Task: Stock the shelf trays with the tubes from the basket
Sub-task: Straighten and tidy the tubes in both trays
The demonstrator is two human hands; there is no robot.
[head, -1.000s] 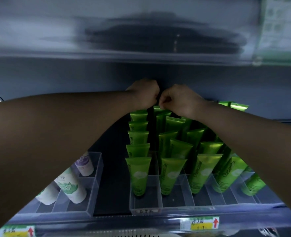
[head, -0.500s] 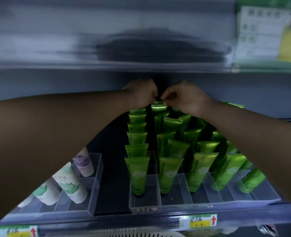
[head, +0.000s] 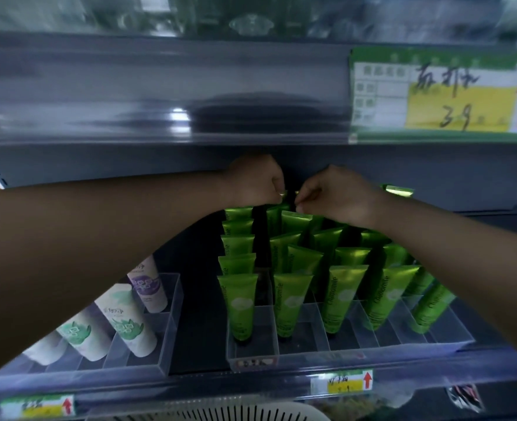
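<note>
Several green tubes stand cap-down in rows inside a clear divided tray on the shelf. Both my arms reach over them to the back of the tray. My left hand and my right hand are close together, fingers curled, and each pinches the top edge of a rear green tube in the second row. Most of that tube is hidden by my hands and the tubes in front. The rim of a white slotted basket shows at the bottom edge.
A second clear tray at the left holds white tubes with green and purple prints. The upper shelf's front edge hangs low over my hands and carries a price card. Small price labels line the lower shelf edge.
My hands have stayed at the back of the tray and parted slightly. The view has tilted upward, so more of the upper shelf and its price card shows.
</note>
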